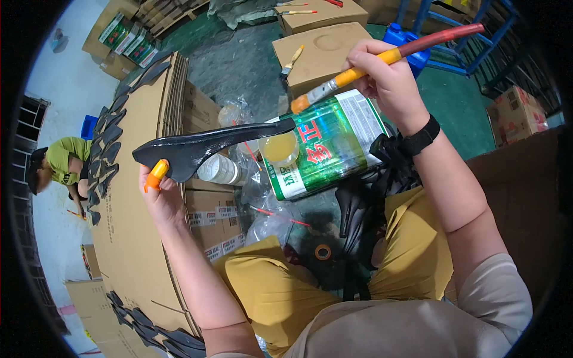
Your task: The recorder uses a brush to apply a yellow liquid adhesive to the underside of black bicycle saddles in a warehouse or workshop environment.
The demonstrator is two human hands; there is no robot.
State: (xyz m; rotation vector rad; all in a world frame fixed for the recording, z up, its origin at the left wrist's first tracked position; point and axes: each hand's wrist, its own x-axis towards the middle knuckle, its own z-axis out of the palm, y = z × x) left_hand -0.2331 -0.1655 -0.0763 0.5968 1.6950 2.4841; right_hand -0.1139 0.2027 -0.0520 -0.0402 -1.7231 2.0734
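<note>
My left hand, with an orange finger cover on one finger, grips the wide end of a black bicycle saddle piece. The piece is raised, its narrow nose pointing right and its upper surface glossy. In my right hand is a paintbrush with a yellow and red handle. Its bristles sit just above the saddle's nose, apart from it. Below the nose stands a clear cup of yellowish liquid, on or against a green metal can.
Many black saddle pieces lie along a cardboard stack on my left. White stacked cups stand beside it. Ahead are a cardboard box with another brush, and a blue jug. A person in green is at far left.
</note>
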